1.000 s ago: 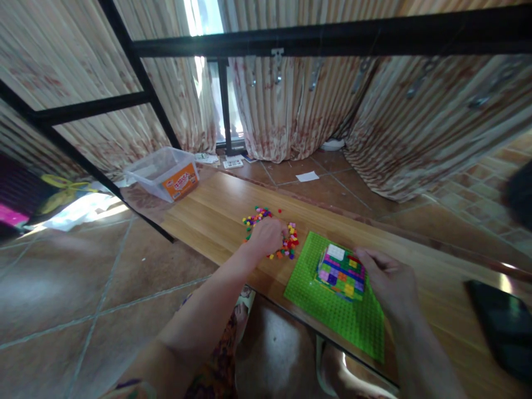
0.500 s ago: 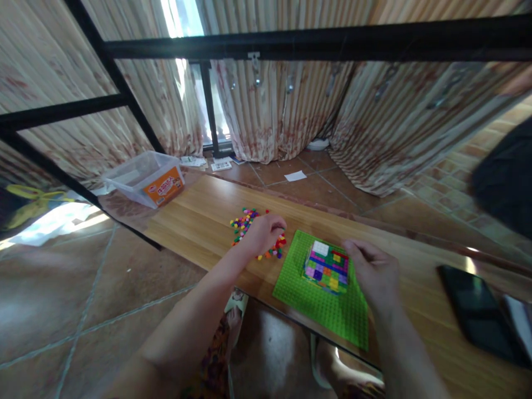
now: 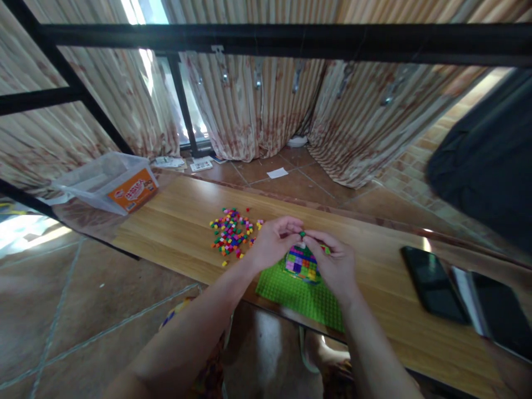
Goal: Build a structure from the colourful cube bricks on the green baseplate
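Observation:
My left hand (image 3: 275, 239) and my right hand (image 3: 336, 265) meet over the far side of a block structure (image 3: 300, 265) made of many-coloured toy bricks. Between their fingertips is a small green toy brick (image 3: 302, 234), pinched from both sides; a whitish bit shows just under it. The structure stands on a green studded baseplate (image 3: 303, 299), and my fingers hide its back part. To the left of my left hand, a loose pile of small coloured bricks (image 3: 233, 231) is spread on the wooden table (image 3: 187, 221).
A clear plastic box (image 3: 103, 180) with an orange label stands at the table's far left end. On the right lie a black phone (image 3: 434, 284) and another dark flat object (image 3: 502, 310) beside something white. A black metal bar (image 3: 266, 41) crosses above, before striped curtains (image 3: 266, 111).
My left hand has moved right from the brick pile to the structure. My right hand has come in from the right to meet it. The whole view has shifted.

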The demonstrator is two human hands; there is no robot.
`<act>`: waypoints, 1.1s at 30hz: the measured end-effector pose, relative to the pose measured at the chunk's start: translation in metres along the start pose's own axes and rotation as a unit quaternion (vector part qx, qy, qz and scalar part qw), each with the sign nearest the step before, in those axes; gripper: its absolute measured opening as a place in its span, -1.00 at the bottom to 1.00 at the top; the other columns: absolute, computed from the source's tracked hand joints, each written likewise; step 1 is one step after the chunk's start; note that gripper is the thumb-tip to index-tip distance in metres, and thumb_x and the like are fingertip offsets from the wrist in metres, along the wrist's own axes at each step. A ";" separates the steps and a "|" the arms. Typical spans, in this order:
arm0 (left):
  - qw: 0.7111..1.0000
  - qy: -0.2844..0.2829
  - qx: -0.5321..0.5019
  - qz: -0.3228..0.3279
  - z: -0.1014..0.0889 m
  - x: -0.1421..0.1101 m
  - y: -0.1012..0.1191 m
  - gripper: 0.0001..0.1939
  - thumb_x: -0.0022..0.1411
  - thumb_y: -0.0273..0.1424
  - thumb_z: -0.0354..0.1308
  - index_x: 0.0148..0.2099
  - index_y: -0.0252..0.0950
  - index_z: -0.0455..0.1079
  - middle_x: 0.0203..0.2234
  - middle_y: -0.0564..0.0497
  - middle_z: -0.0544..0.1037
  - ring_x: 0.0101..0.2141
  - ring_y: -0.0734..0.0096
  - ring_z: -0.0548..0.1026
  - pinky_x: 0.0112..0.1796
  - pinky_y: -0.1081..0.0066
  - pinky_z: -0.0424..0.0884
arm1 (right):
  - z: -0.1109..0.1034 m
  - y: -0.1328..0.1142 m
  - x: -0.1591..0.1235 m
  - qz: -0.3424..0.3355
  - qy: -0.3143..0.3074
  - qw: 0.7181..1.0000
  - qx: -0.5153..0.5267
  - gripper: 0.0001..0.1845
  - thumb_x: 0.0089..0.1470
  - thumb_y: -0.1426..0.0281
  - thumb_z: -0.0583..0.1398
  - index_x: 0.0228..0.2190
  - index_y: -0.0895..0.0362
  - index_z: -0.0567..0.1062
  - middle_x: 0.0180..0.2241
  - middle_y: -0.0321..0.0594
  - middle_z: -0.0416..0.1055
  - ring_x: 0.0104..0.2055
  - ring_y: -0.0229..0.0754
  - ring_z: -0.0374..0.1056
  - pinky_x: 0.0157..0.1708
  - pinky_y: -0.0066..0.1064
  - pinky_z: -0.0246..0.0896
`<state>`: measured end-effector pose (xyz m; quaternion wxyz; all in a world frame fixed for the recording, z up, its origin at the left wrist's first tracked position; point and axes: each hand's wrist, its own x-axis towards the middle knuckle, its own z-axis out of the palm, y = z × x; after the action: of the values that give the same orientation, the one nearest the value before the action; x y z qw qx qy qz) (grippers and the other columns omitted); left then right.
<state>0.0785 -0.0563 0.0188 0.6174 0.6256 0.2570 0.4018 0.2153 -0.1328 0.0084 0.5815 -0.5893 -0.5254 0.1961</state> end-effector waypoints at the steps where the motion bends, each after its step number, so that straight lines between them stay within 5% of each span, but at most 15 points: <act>1: 1.000 -0.001 0.000 0.001 0.002 0.000 0.000 -0.78 0.09 -0.63 0.16 -0.17 -0.36 0.42 -0.37 0.01 0.54 -0.34 0.53 0.51 -0.21 0.47 0.46 | 0.000 0.000 0.000 -0.001 0.007 1.000 0.000 -0.84 0.05 0.26 0.28 -0.32 0.01 0.63 -0.31 -0.26 0.56 -0.25 -0.18 0.46 -0.19 -0.32 0.35; 9: 0.996 0.019 0.080 0.019 0.006 0.005 -0.006 -0.77 0.14 -0.57 0.17 -0.11 -0.36 0.45 -0.26 -0.08 0.60 -0.24 0.42 0.55 -0.13 0.39 0.48 | -0.015 0.008 0.005 0.003 0.052 0.998 -0.042 -0.83 0.01 0.22 0.28 -0.39 0.03 0.64 -0.34 -0.23 0.56 -0.27 -0.15 0.45 -0.19 -0.28 0.35; 15: 0.981 0.039 0.189 -0.029 -0.005 0.014 -0.019 -0.80 0.22 -0.47 0.10 -0.14 -0.37 0.50 -0.23 -0.12 0.62 -0.21 0.33 0.55 -0.12 0.32 0.47 | -0.029 0.031 0.007 0.111 0.019 0.992 -0.050 -0.75 -0.08 0.16 0.32 -0.40 0.05 0.65 -0.30 -0.17 0.59 -0.23 -0.08 0.46 -0.19 -0.25 0.34; 25: 0.982 -0.003 0.176 -0.065 0.012 0.021 -0.030 -0.71 0.25 -0.44 0.01 -0.08 -0.37 0.50 -0.32 -0.06 0.64 -0.27 0.36 0.56 -0.17 0.36 0.46 | -0.024 0.044 0.005 0.154 -0.018 0.987 -0.051 -0.74 -0.12 0.16 0.31 -0.40 0.04 0.66 -0.29 -0.19 0.60 -0.21 -0.05 0.48 -0.16 -0.24 0.34; 33: 0.984 -0.008 0.170 -0.054 0.021 0.022 -0.036 -0.74 0.13 -0.41 0.20 -0.12 -0.38 0.52 -0.29 -0.10 0.64 -0.29 0.37 0.56 -0.18 0.37 0.48 | -0.024 0.038 0.006 0.150 -0.021 0.987 -0.058 -0.75 -0.11 0.17 0.30 -0.41 0.06 0.66 -0.31 -0.18 0.60 -0.25 -0.07 0.48 -0.18 -0.26 0.35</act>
<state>0.1136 -0.0463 -0.0102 0.5247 0.7100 0.3498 0.3133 0.2526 -0.1306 -0.0176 0.4987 -0.6902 -0.4538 0.2626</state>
